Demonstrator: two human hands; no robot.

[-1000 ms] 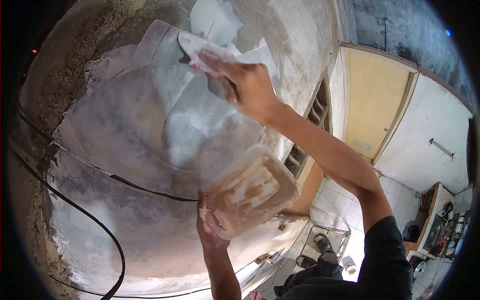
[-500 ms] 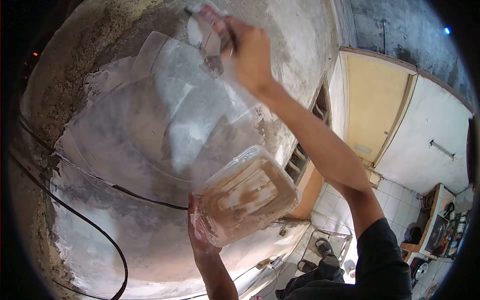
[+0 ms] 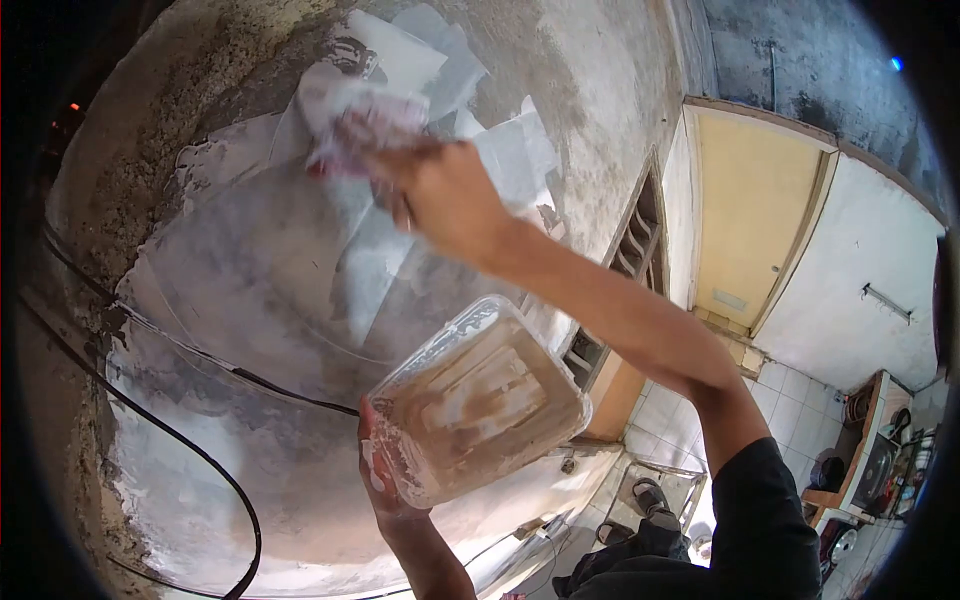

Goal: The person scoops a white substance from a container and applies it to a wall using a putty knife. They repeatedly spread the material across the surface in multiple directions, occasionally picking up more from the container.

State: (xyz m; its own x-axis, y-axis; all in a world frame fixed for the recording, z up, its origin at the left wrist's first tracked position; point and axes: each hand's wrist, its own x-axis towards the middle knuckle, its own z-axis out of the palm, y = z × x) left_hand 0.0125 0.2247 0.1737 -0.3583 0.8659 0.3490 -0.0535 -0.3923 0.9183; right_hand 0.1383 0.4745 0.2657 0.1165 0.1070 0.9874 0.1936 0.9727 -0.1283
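My left hand (image 3: 382, 478) holds a clear plastic tub (image 3: 490, 400) by its lower left side. The tub is tilted, and pale paste is smeared over its inside. Above and left of it, my right hand (image 3: 435, 190) grips a whitish and reddish tool (image 3: 370, 120), blurred by motion, against the wall. What exactly the tool is cannot be made out. Pale wet patches of coating (image 3: 395, 50) lie on the grey wall (image 3: 260, 240) around it.
Black cables (image 3: 190, 440) hang across the left and lower wall. A wooden vent frame (image 3: 640, 235) is right of my forearm, with a yellow door (image 3: 755, 210) beyond. A shelf with kitchen items (image 3: 880, 470) stands at the lower right, over a tiled floor (image 3: 780, 410).
My right hand and its tool have moved down and left along the wall. More pale patches show at the upper wall. The tub has shifted slightly left.
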